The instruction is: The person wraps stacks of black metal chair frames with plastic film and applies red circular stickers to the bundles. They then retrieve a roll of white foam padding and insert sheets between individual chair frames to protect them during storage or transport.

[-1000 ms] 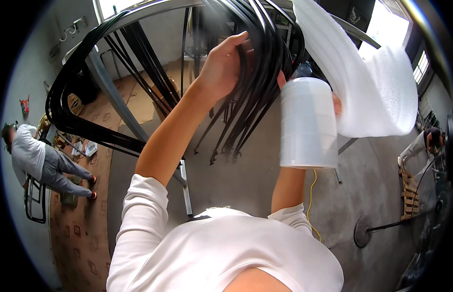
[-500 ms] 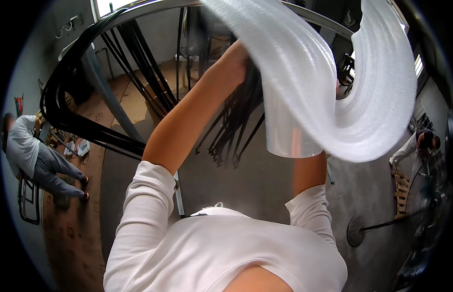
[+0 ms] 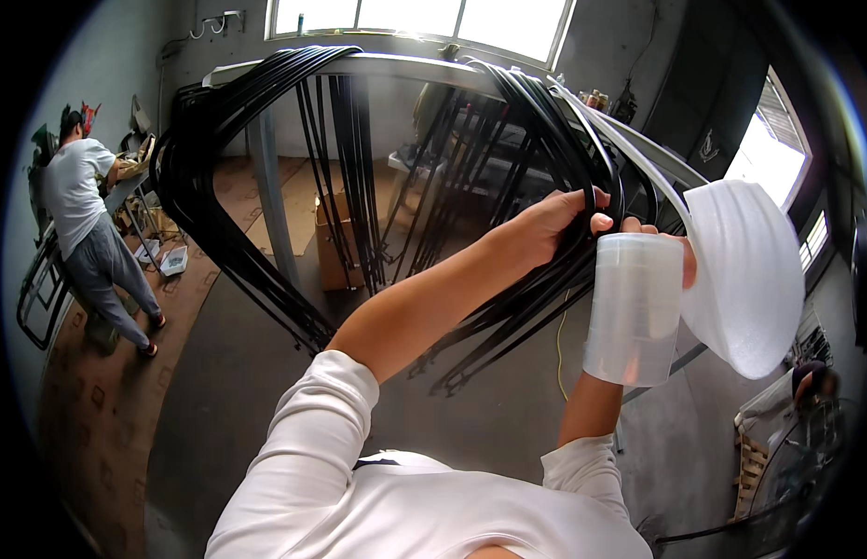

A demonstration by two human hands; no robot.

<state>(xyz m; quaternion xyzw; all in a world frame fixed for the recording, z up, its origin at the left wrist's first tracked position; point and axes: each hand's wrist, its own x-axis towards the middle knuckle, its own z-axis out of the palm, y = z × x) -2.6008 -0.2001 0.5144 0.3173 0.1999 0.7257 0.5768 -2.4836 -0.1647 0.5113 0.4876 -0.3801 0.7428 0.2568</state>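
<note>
A bunch of black bent rods point(image 3: 536, 102) hangs over the frame's top bar. Around a curved rod in this bunch, my left hand point(image 3: 564, 219) has its fingers wrapped. Close beside it, to the right, my right hand point(image 3: 640, 226) is curled at the upper end of a roll of clear plastic film point(image 3: 632, 321). The roll hides most of that hand and wrist. Just right of the roll, a broad piece of white foam sheet point(image 3: 745, 275) hangs down. A narrow white strip point(image 3: 638, 144) runs from it up to the bar.
A pale metal frame point(image 3: 405, 65) stands before me, with more black rods point(image 3: 210, 158) on its left. Beyond it is a cardboard box point(image 3: 337, 242). One person point(image 3: 79, 186) stands at far left; another point(image 3: 811, 387) is at lower right near a wooden pallet point(image 3: 752, 470).
The foam sheet, which hung large across the upper middle, has swung right and lower. The view has tilted up, showing the bar and window. Both hands now show near the black rods.
</note>
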